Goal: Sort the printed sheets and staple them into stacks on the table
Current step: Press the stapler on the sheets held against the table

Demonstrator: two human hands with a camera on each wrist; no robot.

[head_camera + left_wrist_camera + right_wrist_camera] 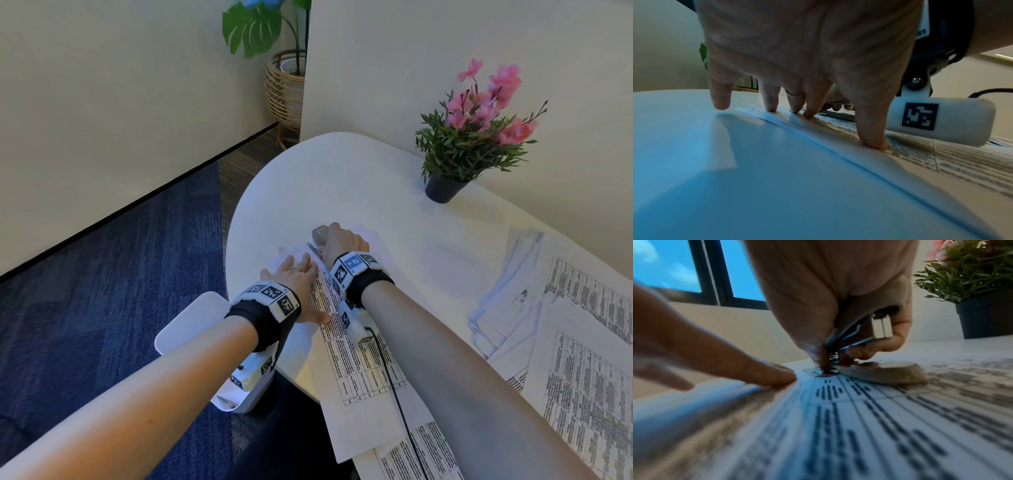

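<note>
My left hand (295, 273) lies flat with its fingers spread on the far corner of a stack of printed sheets (354, 346) at the table's left end. In the left wrist view its fingertips (874, 142) press down on the paper edge. Just right of it, my right hand (342, 241) grips a grey stapler (320, 233) over the same corner. The right wrist view shows the stapler's top arm (865, 327) lifted at an angle in my right hand (840, 345), while its base (881, 373) lies on the printed sheet (859, 426).
Loose piles of printed sheets (507, 308) spread over the right side of the white table (342, 185). A potted pink-flowered plant (445, 192) stands at the back. A white chair (191, 329) sits by the table's left edge, above blue carpet.
</note>
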